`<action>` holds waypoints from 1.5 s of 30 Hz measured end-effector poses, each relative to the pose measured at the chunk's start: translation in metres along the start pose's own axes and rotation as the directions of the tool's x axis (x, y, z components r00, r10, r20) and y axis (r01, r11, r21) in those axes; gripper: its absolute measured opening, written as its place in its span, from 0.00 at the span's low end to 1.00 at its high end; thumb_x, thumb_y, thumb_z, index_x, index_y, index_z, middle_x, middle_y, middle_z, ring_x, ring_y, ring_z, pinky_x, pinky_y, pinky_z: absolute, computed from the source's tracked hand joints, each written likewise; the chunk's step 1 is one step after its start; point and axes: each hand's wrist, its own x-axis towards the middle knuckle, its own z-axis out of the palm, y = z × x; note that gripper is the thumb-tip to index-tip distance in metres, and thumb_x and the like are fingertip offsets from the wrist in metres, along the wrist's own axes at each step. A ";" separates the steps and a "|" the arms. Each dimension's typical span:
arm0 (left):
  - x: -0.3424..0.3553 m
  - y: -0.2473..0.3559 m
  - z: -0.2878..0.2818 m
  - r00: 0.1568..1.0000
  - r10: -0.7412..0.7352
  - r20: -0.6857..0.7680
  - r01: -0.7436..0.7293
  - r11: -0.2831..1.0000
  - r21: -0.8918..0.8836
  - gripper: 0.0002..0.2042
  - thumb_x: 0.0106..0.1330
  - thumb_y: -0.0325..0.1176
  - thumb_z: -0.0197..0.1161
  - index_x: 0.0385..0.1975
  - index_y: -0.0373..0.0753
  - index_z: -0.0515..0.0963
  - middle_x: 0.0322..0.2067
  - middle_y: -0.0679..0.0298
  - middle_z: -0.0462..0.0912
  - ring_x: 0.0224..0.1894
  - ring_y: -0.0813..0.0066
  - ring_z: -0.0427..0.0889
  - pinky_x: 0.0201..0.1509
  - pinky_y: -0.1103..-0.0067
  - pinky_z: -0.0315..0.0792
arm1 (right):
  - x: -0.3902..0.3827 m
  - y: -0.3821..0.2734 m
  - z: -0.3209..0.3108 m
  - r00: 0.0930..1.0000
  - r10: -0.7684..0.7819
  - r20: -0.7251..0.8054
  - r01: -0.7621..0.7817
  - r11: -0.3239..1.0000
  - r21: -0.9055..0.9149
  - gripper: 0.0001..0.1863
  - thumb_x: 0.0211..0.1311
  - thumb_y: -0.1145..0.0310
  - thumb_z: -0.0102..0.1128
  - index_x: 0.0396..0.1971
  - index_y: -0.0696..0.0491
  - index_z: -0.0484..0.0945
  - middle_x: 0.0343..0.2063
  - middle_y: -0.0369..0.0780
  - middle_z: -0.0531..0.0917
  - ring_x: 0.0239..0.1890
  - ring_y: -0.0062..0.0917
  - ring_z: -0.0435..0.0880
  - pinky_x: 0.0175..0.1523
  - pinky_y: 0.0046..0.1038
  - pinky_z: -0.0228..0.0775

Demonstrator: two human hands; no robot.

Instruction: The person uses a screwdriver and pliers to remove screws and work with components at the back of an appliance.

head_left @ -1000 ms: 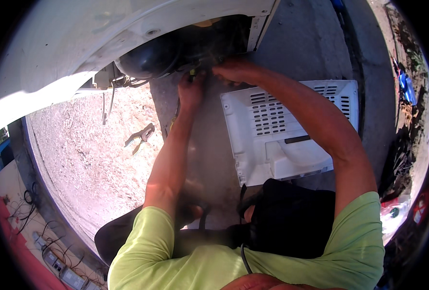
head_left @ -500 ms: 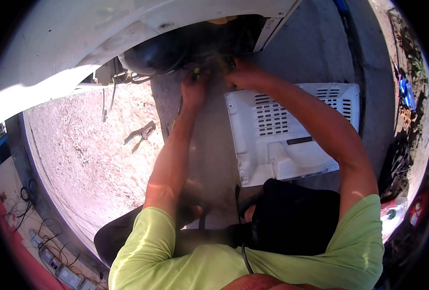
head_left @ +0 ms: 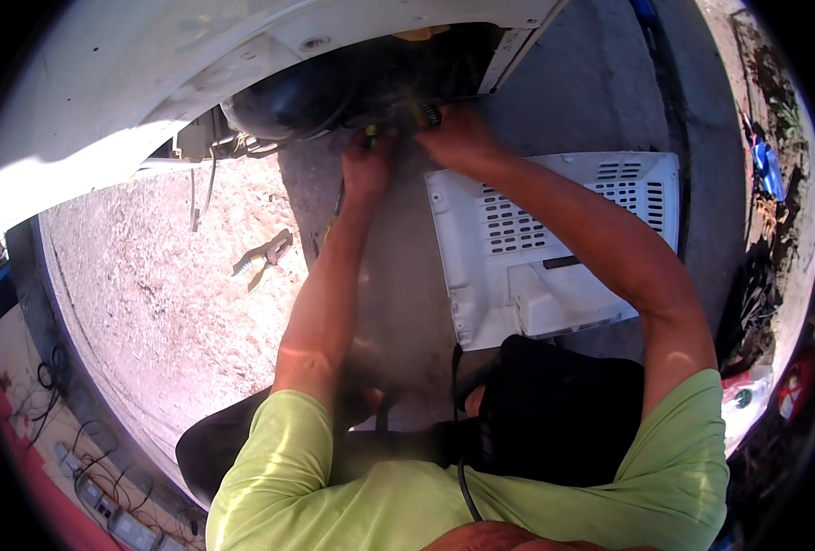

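A large white appliance (head_left: 196, 83) leans over the work, with a dark hollow (head_left: 398, 69) in its side. At the lower edge of that hollow, my left hand (head_left: 368, 170) is closed round something small with a yellow-green and black end; the rest of it is hidden. To its right, my right hand (head_left: 458, 140) grips a yellow-and-black handled tool (head_left: 426, 114), whose working end is lost in the dark. A rounded dark part (head_left: 279, 108) shows inside the hollow, left of my hands.
A pliers-like tool (head_left: 265, 259) lies on the sunlit ground at left. The white slotted panel (head_left: 490, 303) rests on the floor under my right forearm. Loose wires (head_left: 211, 179) hang from the appliance. Cables and grey boxes (head_left: 132, 528) lie far left.
My right hand has shifted slightly left, and its yellow-and-black tool shows more clearly. My left hand stays nearly in place. The whole view has moved a little.
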 end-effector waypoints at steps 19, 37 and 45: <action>-0.003 0.005 -0.003 0.999 -0.036 0.025 0.036 0.999 0.004 0.12 0.67 0.37 0.64 0.45 0.37 0.81 0.23 0.74 0.76 0.23 0.87 0.69 0.25 0.82 0.62 | -0.015 -0.012 -0.001 0.996 -0.045 -0.081 0.046 0.999 0.006 0.18 0.63 0.56 0.57 0.42 0.55 0.83 0.41 0.52 0.84 0.47 0.49 0.82 0.52 0.45 0.75; -0.001 0.006 -0.001 0.999 -0.045 0.009 0.045 0.999 -0.003 0.12 0.66 0.37 0.65 0.44 0.36 0.81 0.21 0.74 0.75 0.22 0.87 0.69 0.24 0.83 0.62 | 0.004 0.010 0.007 0.998 -0.021 0.056 0.009 0.977 0.211 0.28 0.60 0.56 0.63 0.57 0.55 0.76 0.40 0.47 0.86 0.42 0.34 0.86 0.49 0.34 0.77; 0.001 -0.001 -0.003 0.999 -0.032 0.018 0.032 0.999 0.006 0.13 0.67 0.37 0.65 0.45 0.36 0.81 0.21 0.75 0.74 0.21 0.87 0.68 0.23 0.83 0.61 | 0.003 0.003 -0.001 0.990 0.044 0.134 -0.073 0.972 0.223 0.26 0.59 0.60 0.62 0.56 0.53 0.76 0.38 0.45 0.85 0.37 0.31 0.85 0.46 0.32 0.77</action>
